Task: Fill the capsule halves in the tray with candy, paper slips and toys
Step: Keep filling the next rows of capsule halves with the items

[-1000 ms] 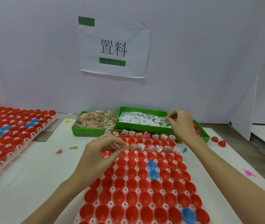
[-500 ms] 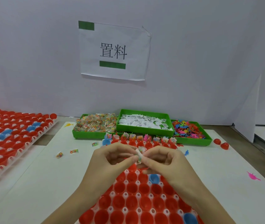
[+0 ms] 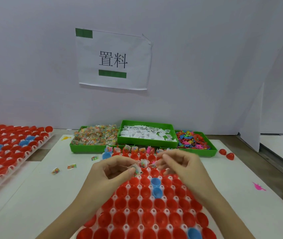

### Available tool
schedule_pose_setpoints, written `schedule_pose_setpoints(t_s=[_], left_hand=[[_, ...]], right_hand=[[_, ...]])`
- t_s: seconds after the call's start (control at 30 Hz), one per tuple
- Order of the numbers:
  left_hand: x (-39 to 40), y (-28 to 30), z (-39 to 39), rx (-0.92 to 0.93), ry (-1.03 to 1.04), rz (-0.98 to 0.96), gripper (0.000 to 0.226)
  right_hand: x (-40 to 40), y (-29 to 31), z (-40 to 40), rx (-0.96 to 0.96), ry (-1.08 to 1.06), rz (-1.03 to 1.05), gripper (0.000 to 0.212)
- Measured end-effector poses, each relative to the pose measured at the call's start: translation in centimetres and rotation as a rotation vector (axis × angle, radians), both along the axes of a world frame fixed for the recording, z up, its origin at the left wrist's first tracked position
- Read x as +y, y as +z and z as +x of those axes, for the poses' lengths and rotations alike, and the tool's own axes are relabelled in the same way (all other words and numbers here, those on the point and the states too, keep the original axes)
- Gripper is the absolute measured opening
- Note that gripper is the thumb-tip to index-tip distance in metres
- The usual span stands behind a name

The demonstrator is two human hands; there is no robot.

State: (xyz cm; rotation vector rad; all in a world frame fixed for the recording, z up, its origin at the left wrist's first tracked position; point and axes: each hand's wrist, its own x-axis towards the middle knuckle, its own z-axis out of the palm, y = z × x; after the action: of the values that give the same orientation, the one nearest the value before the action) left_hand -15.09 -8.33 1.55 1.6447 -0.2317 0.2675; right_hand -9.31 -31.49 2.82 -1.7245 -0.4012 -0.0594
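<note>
Left hand point(image 3: 113, 171) pinches a candy packet with a paper slip point(image 3: 137, 169) between thumb and forefinger, just above the tray point(image 3: 137, 219), near its far rows. Next empty capsule halves point(image 3: 152, 158) lie just beyond and right of the pinch; left hand nearer. Right hand point(image 3: 180, 166) hovers beside it, fingers loosely curled, apparently holding nothing.

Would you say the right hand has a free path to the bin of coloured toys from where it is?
Probably yes. The right hand hovers over the capsule tray apparently holding nothing, and the toy bin sits just beyond it, open-topped, with only filled capsule halves low between.
</note>
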Motion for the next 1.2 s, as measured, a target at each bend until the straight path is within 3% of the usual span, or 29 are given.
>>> schedule_pose_setpoints(t_s=[0.13,0.23,0.37,0.53,0.67,0.77,1.2], left_hand=[[0.4,-0.1,0.2,0.002,0.047,-0.013,0.012],[0.9,-0.2,0.5,0.013,0.08,-0.028,0.011],[1.7,-0.3,0.9,0.023,0.105,-0.025,0.012],[2.1,-0.7,1.3,0.016,0.105,-0.006,0.012],[2.0,-0.8,1.3,0.01,0.095,0.005,0.012],[2.0,-0.7,1.3,0.007,0.084,0.002,0.011],[2.0,-0.8,1.3,-0.024,0.109,0.038,0.014]], right_hand=[[-2.9,-0.6,6.1,-0.086,-0.334,-0.091,0.016],[-5.2,-1.3,11.2,-0.089,-0.52,-0.336,0.017],[-6.9,-2.4,15.4,-0.081,-0.525,-0.713,0.018],[-6.0,-2.4,17.2,0.042,-0.534,-0.824,0.032],[-5.8,-1.7,17.7,0.125,-0.492,-0.819,0.016],[-5.9,-1.7,17.5,0.096,-0.478,-0.79,0.017],[-6.7,-0.8,14.0,0.053,-0.428,-0.231,0.003]])
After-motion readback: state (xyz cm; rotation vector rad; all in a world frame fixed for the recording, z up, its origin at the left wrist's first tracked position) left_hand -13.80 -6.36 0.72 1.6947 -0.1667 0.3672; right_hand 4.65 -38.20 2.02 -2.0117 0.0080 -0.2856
